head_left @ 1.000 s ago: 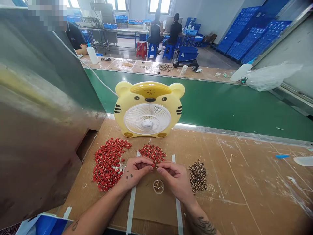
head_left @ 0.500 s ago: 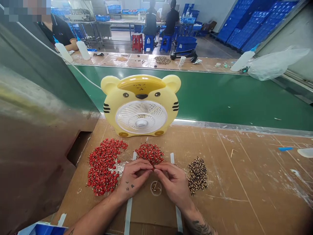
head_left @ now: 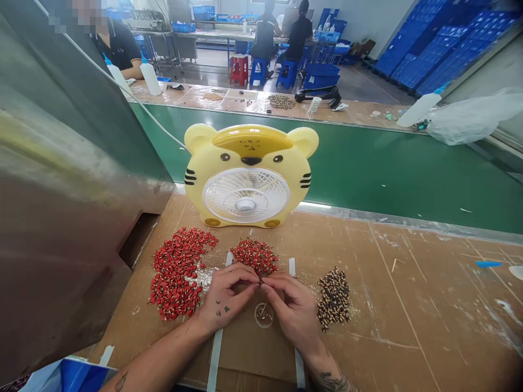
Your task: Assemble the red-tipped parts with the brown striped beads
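My left hand and my right hand meet fingertip to fingertip over the cardboard. Both are pinched closed around something tiny between them, too small and too covered to name. Just beyond the fingertips lies a small heap of red and gold pieces. A larger heap of similar red pieces spreads to the left of my left hand. Right of my right hand is a pile of black and gold pieces. Below the fingers stands a small round clear dish with a thin stick in it.
A yellow animal-faced fan stands behind the heaps. To the left rises a metal housing. Beyond the fan runs a green belt, with white bottles on the far ledge. A co-worker sits at the far left.
The camera view has shifted slightly, so the scene sits a little farther right. Both hands stay pinched together in nearly the same place over the cardboard.
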Demonstrator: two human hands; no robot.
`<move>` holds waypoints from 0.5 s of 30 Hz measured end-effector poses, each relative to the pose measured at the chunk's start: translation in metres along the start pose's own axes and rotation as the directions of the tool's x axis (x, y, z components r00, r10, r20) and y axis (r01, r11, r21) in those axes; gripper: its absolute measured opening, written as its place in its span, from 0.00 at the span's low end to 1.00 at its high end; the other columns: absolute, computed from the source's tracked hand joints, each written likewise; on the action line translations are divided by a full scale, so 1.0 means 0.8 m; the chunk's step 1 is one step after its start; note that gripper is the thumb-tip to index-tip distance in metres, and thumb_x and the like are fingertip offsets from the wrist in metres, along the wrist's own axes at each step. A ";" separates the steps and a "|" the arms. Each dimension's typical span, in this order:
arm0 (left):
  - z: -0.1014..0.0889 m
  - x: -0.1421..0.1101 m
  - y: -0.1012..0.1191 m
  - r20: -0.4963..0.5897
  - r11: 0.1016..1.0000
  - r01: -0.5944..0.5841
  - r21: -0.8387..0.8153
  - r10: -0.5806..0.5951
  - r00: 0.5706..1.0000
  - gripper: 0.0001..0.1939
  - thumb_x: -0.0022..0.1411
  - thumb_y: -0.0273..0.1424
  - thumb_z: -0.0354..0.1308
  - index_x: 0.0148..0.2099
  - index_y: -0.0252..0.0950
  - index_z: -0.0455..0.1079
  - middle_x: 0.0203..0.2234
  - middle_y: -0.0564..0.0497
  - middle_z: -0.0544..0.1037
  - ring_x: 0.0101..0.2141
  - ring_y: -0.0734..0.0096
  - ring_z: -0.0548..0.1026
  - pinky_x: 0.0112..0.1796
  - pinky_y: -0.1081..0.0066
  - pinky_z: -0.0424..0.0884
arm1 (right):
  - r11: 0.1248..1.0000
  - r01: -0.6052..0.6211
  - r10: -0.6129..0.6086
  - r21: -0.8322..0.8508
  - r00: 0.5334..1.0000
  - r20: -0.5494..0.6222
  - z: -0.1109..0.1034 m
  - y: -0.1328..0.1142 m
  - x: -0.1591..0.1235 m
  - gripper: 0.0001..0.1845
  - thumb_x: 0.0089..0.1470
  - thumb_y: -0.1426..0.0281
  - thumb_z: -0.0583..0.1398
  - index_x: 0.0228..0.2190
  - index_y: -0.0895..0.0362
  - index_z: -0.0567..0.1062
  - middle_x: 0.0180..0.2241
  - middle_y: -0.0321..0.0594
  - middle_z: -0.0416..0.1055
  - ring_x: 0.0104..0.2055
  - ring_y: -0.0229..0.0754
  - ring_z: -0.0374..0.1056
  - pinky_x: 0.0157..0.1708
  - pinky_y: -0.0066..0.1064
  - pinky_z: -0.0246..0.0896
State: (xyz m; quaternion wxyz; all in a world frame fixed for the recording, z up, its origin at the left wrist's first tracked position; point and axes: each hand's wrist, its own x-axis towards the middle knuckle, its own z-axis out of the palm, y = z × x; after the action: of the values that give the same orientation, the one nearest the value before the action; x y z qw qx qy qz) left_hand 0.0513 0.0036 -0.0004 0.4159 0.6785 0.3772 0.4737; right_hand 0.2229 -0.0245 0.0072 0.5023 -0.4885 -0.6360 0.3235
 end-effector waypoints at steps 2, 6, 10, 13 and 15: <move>-0.001 -0.001 -0.002 0.010 0.999 -0.031 0.029 0.031 0.999 0.08 0.58 0.19 0.61 0.37 0.35 0.78 0.32 0.47 0.81 0.34 0.70 0.79 0.37 0.73 0.75 | 0.999 0.049 -0.049 -0.023 0.999 0.007 0.000 0.000 0.001 0.07 0.58 0.76 0.62 0.35 0.55 0.80 0.31 0.41 0.77 0.33 0.42 0.73 0.34 0.32 0.69; -0.002 -0.003 -0.006 0.011 0.997 -0.061 0.049 0.060 0.998 0.08 0.59 0.19 0.60 0.39 0.36 0.77 0.33 0.47 0.82 0.35 0.70 0.80 0.40 0.72 0.76 | 0.992 0.115 -0.113 -0.061 0.993 0.039 -0.003 0.005 0.002 0.08 0.59 0.77 0.61 0.37 0.55 0.80 0.31 0.41 0.77 0.34 0.42 0.72 0.35 0.33 0.69; -0.001 -0.002 -0.005 0.012 1.000 -0.018 0.017 0.018 1.000 0.07 0.59 0.20 0.61 0.38 0.36 0.78 0.32 0.47 0.83 0.35 0.69 0.81 0.40 0.73 0.76 | 0.987 0.140 -0.135 -0.074 0.988 0.071 -0.007 0.010 0.001 0.08 0.59 0.77 0.61 0.37 0.55 0.79 0.32 0.41 0.77 0.34 0.41 0.72 0.36 0.33 0.69; -0.001 -0.002 -0.004 0.026 0.999 0.042 -0.018 -0.041 0.999 0.07 0.59 0.20 0.61 0.35 0.36 0.78 0.30 0.48 0.84 0.33 0.69 0.81 0.38 0.73 0.75 | 0.987 0.147 -0.142 -0.066 0.987 0.081 -0.009 0.010 0.000 0.08 0.59 0.77 0.60 0.37 0.55 0.79 0.31 0.40 0.76 0.34 0.41 0.72 0.35 0.33 0.68; -0.001 -0.002 -0.003 0.023 0.997 0.075 -0.020 -0.074 0.997 0.07 0.58 0.20 0.62 0.34 0.36 0.79 0.29 0.48 0.84 0.32 0.70 0.81 0.37 0.74 0.75 | 0.988 0.136 -0.129 -0.068 0.987 0.093 -0.008 0.008 0.000 0.07 0.60 0.76 0.60 0.37 0.55 0.78 0.31 0.40 0.76 0.33 0.41 0.71 0.34 0.32 0.67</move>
State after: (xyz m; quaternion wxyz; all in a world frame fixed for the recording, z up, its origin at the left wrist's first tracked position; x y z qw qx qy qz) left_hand 0.0500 0.0028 -0.0034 0.4444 0.6648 0.3927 0.4542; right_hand 0.2311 -0.0234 0.0034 0.4758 -0.4487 -0.7000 0.2868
